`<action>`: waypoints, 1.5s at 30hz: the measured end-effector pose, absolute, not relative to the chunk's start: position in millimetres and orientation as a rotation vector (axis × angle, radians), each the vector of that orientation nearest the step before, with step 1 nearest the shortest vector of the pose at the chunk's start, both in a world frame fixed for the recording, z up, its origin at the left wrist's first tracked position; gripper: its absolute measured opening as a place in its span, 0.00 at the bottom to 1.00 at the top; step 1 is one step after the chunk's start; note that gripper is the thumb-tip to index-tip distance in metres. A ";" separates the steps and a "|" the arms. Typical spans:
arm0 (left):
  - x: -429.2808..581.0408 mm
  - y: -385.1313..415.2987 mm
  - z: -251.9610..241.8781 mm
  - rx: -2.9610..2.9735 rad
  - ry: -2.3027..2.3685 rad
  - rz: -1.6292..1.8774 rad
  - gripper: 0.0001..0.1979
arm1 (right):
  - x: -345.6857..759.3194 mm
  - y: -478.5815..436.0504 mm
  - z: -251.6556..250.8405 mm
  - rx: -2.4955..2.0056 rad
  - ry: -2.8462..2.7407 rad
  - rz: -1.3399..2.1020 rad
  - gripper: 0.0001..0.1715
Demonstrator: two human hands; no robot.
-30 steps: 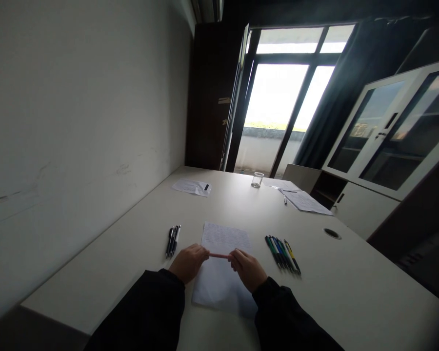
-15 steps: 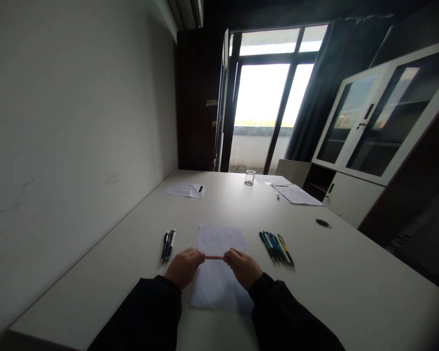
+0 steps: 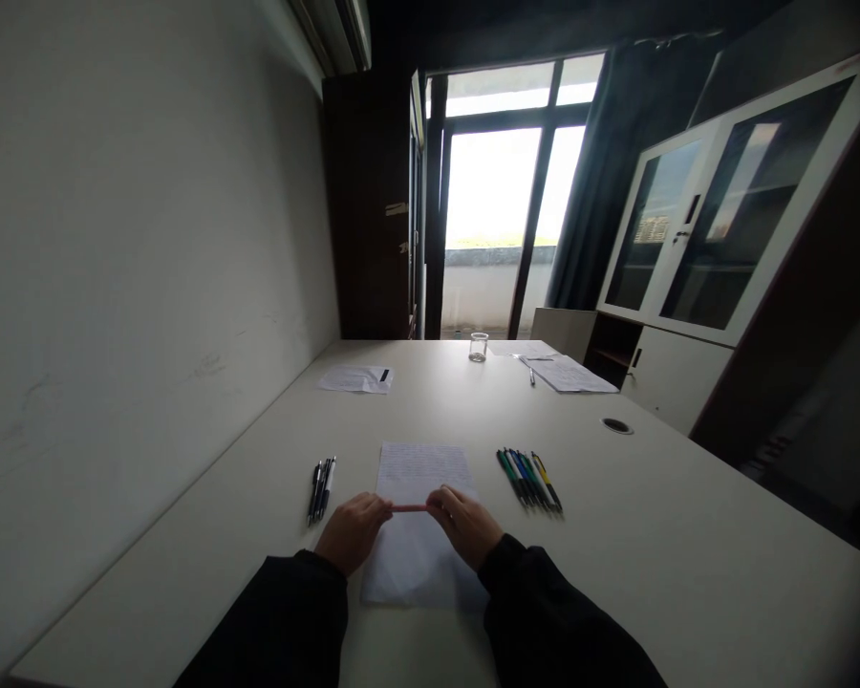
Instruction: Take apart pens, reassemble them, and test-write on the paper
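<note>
Both of my hands are closed on a thin reddish stick (image 3: 409, 508), pen-like in shape, held level from side to side. My left hand (image 3: 354, 531) pinches its left end and my right hand (image 3: 465, 524) its right end, so both tips are hidden in the fingers. Beneath it lies a sheet of lined paper (image 3: 422, 564), with writing on its upper part. Left of the paper is a small group of dark and white pens (image 3: 321, 490). To its right, several pens (image 3: 529, 481) with green, blue, white and yellow barrels lie side by side.
Farther back on the white table (image 3: 258, 497) are a clear glass (image 3: 478, 348), a bagged sheet (image 3: 358, 379), a stack of papers (image 3: 571, 373) and a single pen (image 3: 531, 377). A round cable hole (image 3: 617, 426) sits at the right. A wall (image 3: 186, 287) borders the left edge.
The whole view has turned slightly, shifting the table and things a little to the left. My hands keep hold of the reddish stick over the paper, almost unmoved.
</note>
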State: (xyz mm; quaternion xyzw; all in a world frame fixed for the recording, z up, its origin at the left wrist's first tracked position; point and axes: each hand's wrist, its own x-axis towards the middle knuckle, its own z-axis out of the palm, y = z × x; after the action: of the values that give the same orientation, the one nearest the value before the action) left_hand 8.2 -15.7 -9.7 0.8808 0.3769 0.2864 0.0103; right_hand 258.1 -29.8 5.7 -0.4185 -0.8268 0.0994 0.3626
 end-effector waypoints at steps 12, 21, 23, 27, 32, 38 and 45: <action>10.6 -22.5 -8.1 2.775 1.174 0.944 0.06 | 255.3 -31.0 1.7 -1.108 -2.118 0.178 0.08; 9.4 -22.9 -8.2 2.784 1.165 0.940 0.08 | 256.6 -35.0 3.2 -1.091 -2.123 0.196 0.12; 8.9 -22.5 -8.4 2.776 1.183 0.943 0.08 | 256.4 -34.5 4.2 -1.080 -2.123 0.201 0.11; 8.3 -21.4 -9.1 2.769 1.198 0.934 0.07 | 255.7 -34.7 5.7 -1.072 -2.136 0.205 0.09; 7.9 -20.6 -10.2 2.784 1.182 0.920 0.07 | 255.1 -37.3 7.4 -1.077 -2.139 0.220 0.09; 7.5 -21.7 -9.6 2.806 1.141 0.944 0.08 | 253.8 -38.7 5.2 -1.069 -2.116 0.272 0.15; 7.0 -18.2 -12.3 2.800 1.141 0.976 0.08 | 254.5 -33.9 -1.6 -1.042 -2.085 0.325 0.14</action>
State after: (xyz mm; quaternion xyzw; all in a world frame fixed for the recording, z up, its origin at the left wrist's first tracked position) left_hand 7.0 -18.2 -12.3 0.8811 0.3592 0.3071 -0.0177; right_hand 254.5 -33.9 -1.6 -0.4090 -0.8179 0.1276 0.3840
